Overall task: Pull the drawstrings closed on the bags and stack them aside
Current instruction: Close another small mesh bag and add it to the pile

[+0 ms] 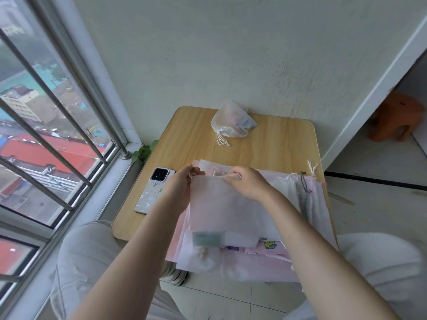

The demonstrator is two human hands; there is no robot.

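I am seated at a small wooden table pushed against a pale wall, with a barred window to my left. Both my hands are up at the top edge of a sheer white drawstring bag that lies flat on top of a pile of bags in front of me. My left hand pinches the bag's upper left corner between thumb and fingers, at a small pink bit of cord. My right hand has its fingers curled down onto the top hem near the middle, gripping the fabric there; I cannot tell whether a cord is caught under them. The 2 hands sit near each other along that hem, not touching. The bag's mouth looks flat and ungathered. Through the bag and below it I can see a greenish label and pink printed fabric with a small cartoon figure. To the right of the pile lie more sheer bags with loose white and black cords at their tops. At the far side of the table, well apart from the pile, sits 1 closed bag, its mouth cinched and its white strings trailing toward me. A phone lies face down just beside my left hand.
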